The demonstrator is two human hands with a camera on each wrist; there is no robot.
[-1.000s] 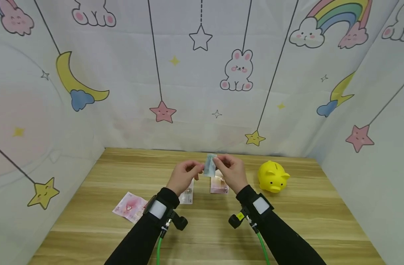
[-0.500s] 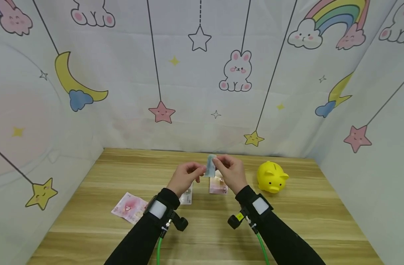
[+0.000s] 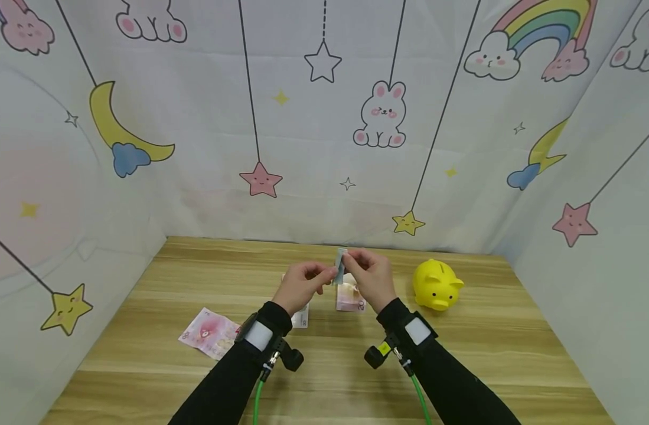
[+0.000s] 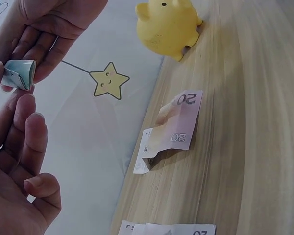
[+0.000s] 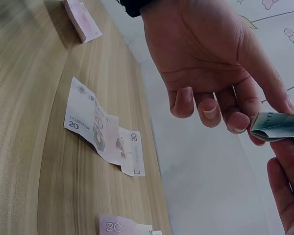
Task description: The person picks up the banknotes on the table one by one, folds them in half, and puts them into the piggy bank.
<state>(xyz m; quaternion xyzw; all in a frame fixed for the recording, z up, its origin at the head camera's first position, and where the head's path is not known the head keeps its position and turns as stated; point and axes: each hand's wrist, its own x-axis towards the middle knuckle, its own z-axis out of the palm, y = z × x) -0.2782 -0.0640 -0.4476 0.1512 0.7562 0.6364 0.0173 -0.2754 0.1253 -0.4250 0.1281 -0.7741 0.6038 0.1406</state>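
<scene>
Pinches a narrow, folded blue-green paper banknote (image 5: 276, 127) between finger and thumb of bare left hand (image 3: 303, 285) and bare right hand (image 3: 374, 279) above a pale wood-grained table (image 3: 332, 381), risking sprung folds or a drop from too slack a pinch.

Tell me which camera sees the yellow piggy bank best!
The head view: it shows the whole yellow piggy bank, snout included. The left wrist view cuts it off at the top edge, and the right wrist view doesn't show it.

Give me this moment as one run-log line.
left grip: pinches folded greenish note | right grip: pinches same note | other notes: on table | yellow piggy bank: on table
</scene>
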